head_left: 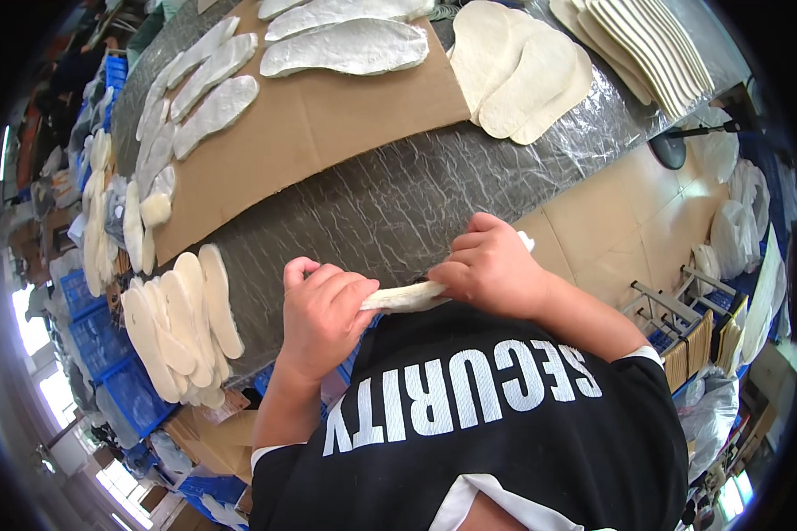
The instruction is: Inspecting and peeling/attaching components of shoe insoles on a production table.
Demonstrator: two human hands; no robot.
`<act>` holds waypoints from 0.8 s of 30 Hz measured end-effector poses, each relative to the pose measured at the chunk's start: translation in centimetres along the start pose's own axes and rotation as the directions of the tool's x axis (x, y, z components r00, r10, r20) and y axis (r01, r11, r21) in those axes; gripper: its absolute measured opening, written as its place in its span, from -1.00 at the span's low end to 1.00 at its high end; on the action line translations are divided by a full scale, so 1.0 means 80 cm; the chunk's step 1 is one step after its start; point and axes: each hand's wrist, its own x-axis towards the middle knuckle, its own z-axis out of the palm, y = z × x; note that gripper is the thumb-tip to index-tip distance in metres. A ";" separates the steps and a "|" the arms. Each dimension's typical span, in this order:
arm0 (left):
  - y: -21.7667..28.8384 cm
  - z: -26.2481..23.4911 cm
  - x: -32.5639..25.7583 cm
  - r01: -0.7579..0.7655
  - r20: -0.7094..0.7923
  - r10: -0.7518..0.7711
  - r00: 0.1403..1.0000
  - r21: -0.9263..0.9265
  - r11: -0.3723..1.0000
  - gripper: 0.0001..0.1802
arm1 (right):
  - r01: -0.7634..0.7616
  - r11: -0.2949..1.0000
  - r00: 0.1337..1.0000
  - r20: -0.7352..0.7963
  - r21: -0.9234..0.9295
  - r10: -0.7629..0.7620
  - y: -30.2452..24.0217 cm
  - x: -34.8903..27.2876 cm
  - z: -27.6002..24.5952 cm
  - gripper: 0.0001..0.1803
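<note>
A cream-coloured insole (405, 298) is stretched between my two hands, close to my chest at the table's near edge. My left hand (323, 310) grips one end with closed fingers. My right hand (487, 268) is closed round the other end, and a pale tip sticks out past it. The insole is seen almost edge-on, so its faces are mostly hidden. Left of my left hand, a pile of fleecy cream insoles (179, 327) lies at the table's edge.
Silvery-white insoles (345, 48) lie in rows on a brown cardboard sheet (328, 133) on the plastic-covered table (372, 195). Fanned cream insoles (531, 80) and a neat stack (651, 53) are at the far right. Blue crates (133, 389) stand left; folding metal stools (673, 319) stand right.
</note>
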 end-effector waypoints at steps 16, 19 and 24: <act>0.037 0.019 0.000 0.170 -0.268 -0.188 0.945 -0.088 0.981 -0.68 | -0.168 0.967 0.980 -0.076 0.191 0.185 0.057 -0.019 -0.041 -0.52; 0.056 0.034 0.008 0.245 -0.352 -0.284 0.892 -0.152 0.957 -0.69 | -0.477 0.681 0.571 -0.392 0.556 0.721 0.060 -0.038 -0.009 -0.33; 0.084 0.066 0.030 0.274 -0.352 -0.341 0.872 -0.227 0.935 -0.71 | -0.097 -0.586 0.600 0.517 0.804 0.610 -0.009 -0.033 0.016 -0.51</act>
